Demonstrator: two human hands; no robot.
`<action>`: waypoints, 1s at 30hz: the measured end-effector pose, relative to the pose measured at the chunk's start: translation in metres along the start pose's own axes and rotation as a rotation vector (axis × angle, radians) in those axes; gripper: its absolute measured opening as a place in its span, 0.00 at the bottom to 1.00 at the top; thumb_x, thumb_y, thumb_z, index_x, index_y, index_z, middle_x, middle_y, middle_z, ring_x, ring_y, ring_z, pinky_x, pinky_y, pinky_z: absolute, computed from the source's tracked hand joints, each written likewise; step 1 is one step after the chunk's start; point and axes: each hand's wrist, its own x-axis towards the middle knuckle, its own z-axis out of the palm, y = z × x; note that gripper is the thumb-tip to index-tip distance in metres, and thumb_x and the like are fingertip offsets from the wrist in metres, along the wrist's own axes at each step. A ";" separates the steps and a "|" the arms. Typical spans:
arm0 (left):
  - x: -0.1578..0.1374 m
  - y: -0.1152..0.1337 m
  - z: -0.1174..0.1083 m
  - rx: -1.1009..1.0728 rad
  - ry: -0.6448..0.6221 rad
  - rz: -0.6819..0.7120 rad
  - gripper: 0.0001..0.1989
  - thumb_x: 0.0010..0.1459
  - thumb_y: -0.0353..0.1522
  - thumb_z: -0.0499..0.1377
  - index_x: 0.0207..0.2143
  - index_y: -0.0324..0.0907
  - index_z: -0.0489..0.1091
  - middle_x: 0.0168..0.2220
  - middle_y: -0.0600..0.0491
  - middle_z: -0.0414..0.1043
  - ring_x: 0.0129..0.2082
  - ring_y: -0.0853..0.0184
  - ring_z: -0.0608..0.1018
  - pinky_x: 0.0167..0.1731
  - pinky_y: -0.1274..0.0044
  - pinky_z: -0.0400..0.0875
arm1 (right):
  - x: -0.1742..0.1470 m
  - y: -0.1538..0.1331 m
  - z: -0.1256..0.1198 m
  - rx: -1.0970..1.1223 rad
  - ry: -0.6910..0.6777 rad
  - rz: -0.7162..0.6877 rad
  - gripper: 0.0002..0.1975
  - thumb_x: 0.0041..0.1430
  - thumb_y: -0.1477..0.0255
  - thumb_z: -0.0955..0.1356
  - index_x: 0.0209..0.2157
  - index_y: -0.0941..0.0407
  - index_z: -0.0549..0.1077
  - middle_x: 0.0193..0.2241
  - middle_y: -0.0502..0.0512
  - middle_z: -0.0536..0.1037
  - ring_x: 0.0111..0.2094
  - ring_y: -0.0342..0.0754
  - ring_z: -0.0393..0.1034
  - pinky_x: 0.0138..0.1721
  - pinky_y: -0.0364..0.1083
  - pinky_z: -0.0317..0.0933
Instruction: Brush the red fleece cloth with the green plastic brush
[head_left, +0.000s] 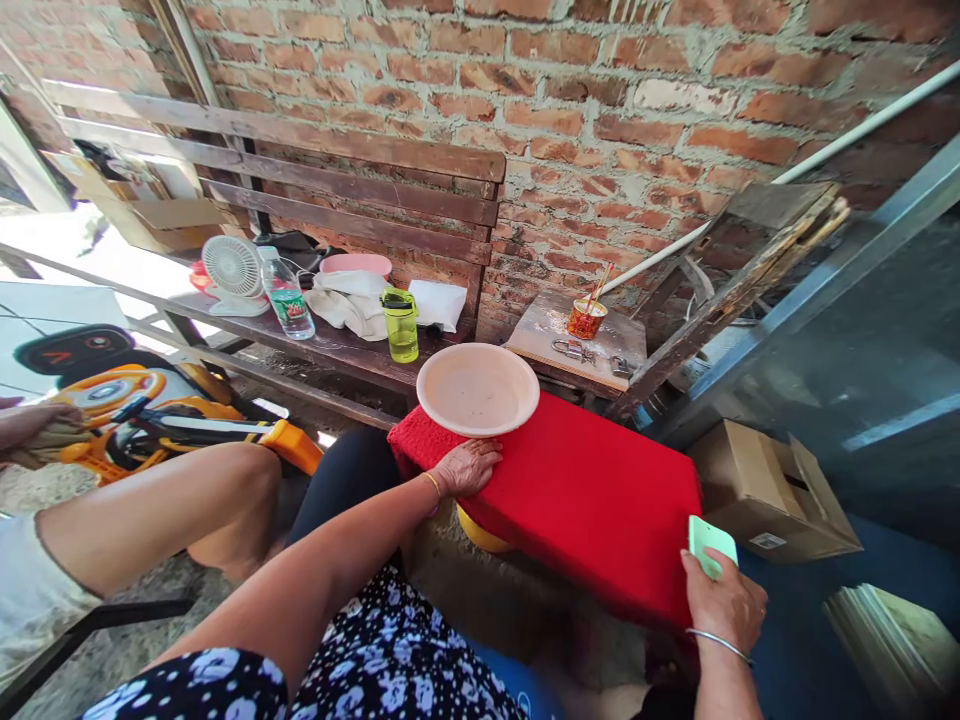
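Observation:
My left hand (466, 467) lies on the red cloth (592, 480) that covers a low table, its fingers stretched along the surface just below a pale pink basin (478, 390). The basin stands upright at the cloth's far left end, with a few dark specks on its bottom. At the right end of the cloth, my right hand (724, 600) is closed around a flat mint-green piece with rounded corners (711, 545). A small dark dot shows on it; its exact kind I cannot make out.
A wooden bench (352, 375) holds a fan (234, 270), a water bottle (286, 295) and a green cup (400, 325). A side board (536, 335) carries a food tub (586, 318) and padlocks. Right: a cardboard box (772, 490). Left: another person's leg (172, 500) and a yellow ride-on toy (292, 445).

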 end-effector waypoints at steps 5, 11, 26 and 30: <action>-0.001 -0.001 0.002 -0.010 0.018 0.006 0.16 0.59 0.25 0.53 0.48 0.40 0.72 0.54 0.45 0.72 0.56 0.61 0.73 0.58 0.68 0.66 | -0.027 -0.064 0.013 0.296 -0.055 -0.347 0.26 0.53 0.49 0.64 0.40 0.55 0.76 0.35 0.62 0.74 0.46 0.61 0.66 0.48 0.58 0.64; -0.002 -0.004 0.005 -0.027 0.023 0.006 0.15 0.59 0.26 0.53 0.48 0.39 0.72 0.54 0.44 0.72 0.57 0.61 0.72 0.58 0.68 0.66 | -0.078 -0.134 0.039 0.426 -0.292 -0.820 0.15 0.57 0.60 0.66 0.44 0.51 0.75 0.47 0.59 0.70 0.49 0.54 0.67 0.51 0.54 0.64; 0.000 -0.001 0.005 -0.023 0.019 -0.005 0.15 0.59 0.26 0.53 0.48 0.39 0.72 0.54 0.44 0.73 0.56 0.62 0.73 0.58 0.68 0.66 | -0.006 0.003 -0.007 0.076 -0.038 -0.019 0.27 0.48 0.46 0.63 0.35 0.52 0.76 0.28 0.62 0.75 0.42 0.67 0.67 0.43 0.61 0.64; 0.001 -0.001 0.007 -0.022 0.010 -0.001 0.14 0.59 0.27 0.54 0.47 0.39 0.72 0.53 0.44 0.73 0.56 0.61 0.73 0.58 0.69 0.66 | -0.023 -0.043 -0.001 0.233 -0.080 -0.105 0.27 0.48 0.46 0.65 0.37 0.54 0.77 0.32 0.61 0.74 0.44 0.66 0.67 0.46 0.62 0.63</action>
